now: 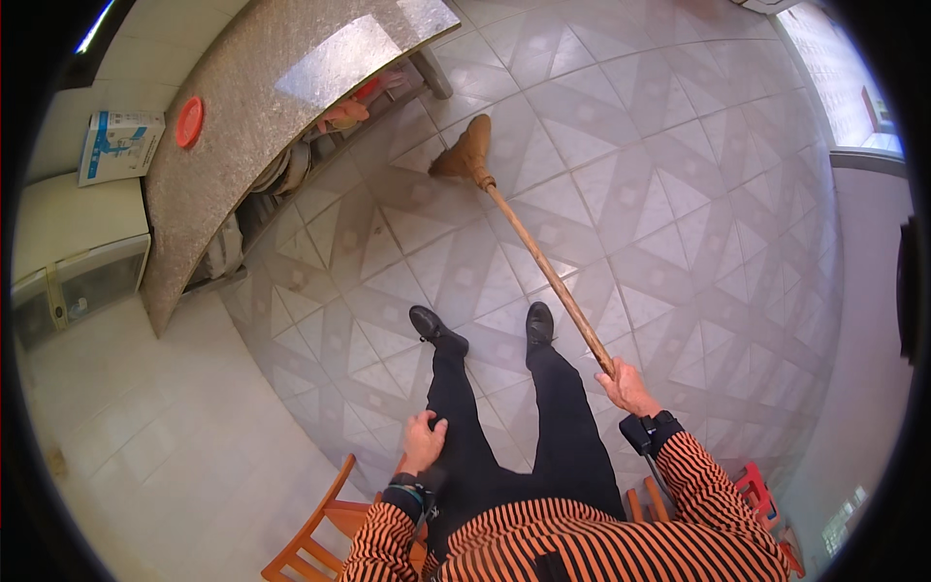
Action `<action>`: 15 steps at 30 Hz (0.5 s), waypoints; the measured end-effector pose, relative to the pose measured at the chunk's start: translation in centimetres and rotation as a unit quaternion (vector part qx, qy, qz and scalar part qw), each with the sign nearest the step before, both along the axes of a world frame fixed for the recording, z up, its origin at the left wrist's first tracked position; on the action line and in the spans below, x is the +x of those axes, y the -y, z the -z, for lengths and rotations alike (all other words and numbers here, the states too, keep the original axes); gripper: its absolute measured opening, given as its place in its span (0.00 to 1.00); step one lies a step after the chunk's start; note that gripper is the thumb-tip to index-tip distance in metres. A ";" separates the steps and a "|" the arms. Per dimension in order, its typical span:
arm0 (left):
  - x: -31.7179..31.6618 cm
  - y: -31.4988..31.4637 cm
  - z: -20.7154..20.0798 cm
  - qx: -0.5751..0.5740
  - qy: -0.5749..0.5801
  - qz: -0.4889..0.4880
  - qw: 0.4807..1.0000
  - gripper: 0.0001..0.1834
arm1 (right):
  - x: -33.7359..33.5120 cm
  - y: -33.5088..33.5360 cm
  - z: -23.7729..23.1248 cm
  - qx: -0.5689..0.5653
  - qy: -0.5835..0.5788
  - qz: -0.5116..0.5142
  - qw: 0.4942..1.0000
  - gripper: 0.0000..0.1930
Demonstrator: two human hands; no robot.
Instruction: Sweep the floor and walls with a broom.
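Observation:
My right hand [629,387] is closed around the upper end of a broom's wooden handle [548,270]. From there the handle slants away to the far left. Its brown broom head [465,155] rests on the tiled floor near the counter. My left hand [423,442] lies against my left thigh, thumb and forefinger apart with a gap between them, and holds nothing that I can see. Both wrists carry dark bands, and a small black box [637,434] sits at the right one.
A stone-topped counter [233,126] with a red round lid [189,122] runs along the left, crockery on the shelf below. Beside it stands a white-and-blue box [120,145]. Wooden chair slats [315,543] are close behind my left arm, a red stool [756,495] by my right elbow.

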State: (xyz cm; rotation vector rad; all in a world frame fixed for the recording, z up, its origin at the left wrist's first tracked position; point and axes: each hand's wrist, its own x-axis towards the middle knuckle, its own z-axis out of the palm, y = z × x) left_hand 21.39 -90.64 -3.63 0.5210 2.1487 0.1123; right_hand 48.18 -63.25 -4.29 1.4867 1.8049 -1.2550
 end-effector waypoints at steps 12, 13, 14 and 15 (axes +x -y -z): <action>-2.9 -2.2 -0.1 0.032 0.022 -0.152 0.988 0.15 | -7.3 -9.2 5.0 0.045 -0.173 -0.127 0.976 0.17; -3.0 -3.4 -0.2 0.037 0.038 -0.175 0.983 0.15 | -8.6 -10.3 6.5 0.054 -0.152 -0.129 0.978 0.17; -3.2 -3.0 0.4 0.034 0.034 -0.176 0.983 0.15 | -10.4 -11.5 7.8 0.063 -0.137 -0.133 0.980 0.17; -3.3 -2.3 0.9 0.026 0.058 -0.213 0.975 0.15 | -11.9 -12.7 9.1 0.077 -0.144 -0.138 0.977 0.17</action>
